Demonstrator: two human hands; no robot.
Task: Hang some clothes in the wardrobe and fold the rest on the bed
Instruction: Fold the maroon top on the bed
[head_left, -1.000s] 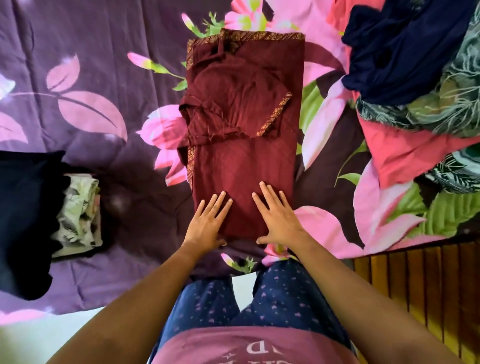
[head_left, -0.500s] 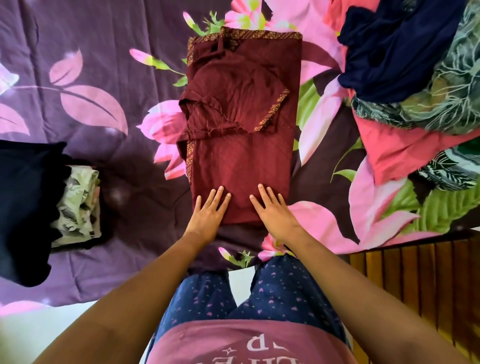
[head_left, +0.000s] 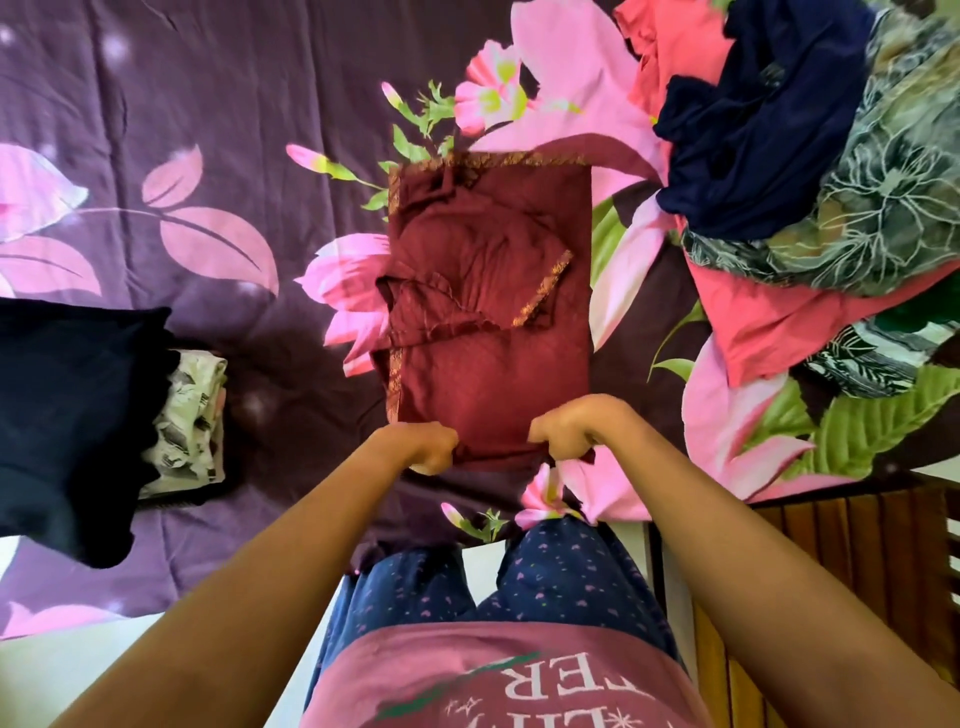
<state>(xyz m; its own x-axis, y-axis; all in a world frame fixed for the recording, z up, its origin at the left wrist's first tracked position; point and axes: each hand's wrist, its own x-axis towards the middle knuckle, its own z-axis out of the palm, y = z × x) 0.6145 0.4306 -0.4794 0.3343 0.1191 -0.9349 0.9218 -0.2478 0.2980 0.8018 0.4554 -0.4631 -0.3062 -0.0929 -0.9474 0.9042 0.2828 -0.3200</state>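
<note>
**Left hand (head_left: 422, 446) and right hand (head_left: 567, 427) take up the near edge of the maroon garment (head_left: 493, 312)**

Head view: both hands are curled at the garment's near end, one toward each corner. The fingers are tucked in and pinch the cloth, and the edge between them looks slightly gathered. Half a second ago the same hands lay flat on this part with fingers spread, pressing it smooth. The switch from pressing to pinching is the only real change.

The garment itself has not shifted. It lies in the middle of the bed (head_left: 208, 156) as a long, narrow rectangle with its sleeves folded in and a gold-trimmed border along the far edge and left side.

Smoothing looks finished. The likely next step is to lift the near end and carry it over toward the far border, halving the length. That calls for both corners to rise together so the tucked sleeves stay put.

To the left lies a dark garment (head_left: 67, 405) with a printed cloth (head_left: 189, 415) folded just beside it. To the right, a heap of unfolded clothes (head_left: 779, 182) in navy, coral and leaf print still waits, so much of the task remains. No wardrobe is in view.
</note>
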